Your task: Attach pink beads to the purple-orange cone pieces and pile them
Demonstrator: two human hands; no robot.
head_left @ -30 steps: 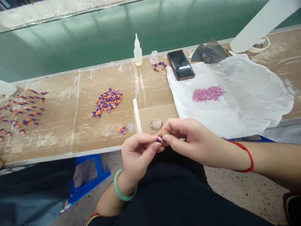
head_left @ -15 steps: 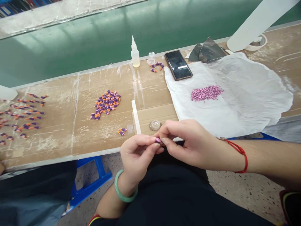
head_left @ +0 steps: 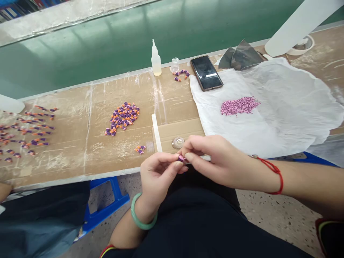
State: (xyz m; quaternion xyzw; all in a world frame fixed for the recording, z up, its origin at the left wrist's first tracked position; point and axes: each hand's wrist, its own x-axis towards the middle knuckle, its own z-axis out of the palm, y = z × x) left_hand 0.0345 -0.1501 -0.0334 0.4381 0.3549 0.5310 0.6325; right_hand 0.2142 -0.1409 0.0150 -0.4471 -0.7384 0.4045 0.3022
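The left hand (head_left: 158, 175) and right hand (head_left: 215, 161) pinch one tiny purple-pink bead (head_left: 181, 158) between their fingertips. They meet just in front of the brown cardboard-covered table (head_left: 80, 143).

This is a small craft workshop, with handwork done at a long bench (head_left: 80, 150) covered in taped cardboard; on the bench lie many tiny purple and orange pieces (head_left: 123, 116) in a heap; behind this heap stands a glue bottle (head_left: 156, 61); to its right, a white sheet (head_left: 282, 107) carries pink beads (head_left: 239, 105); beyond the bench runs a green conveyor belt (head_left: 134, 39).
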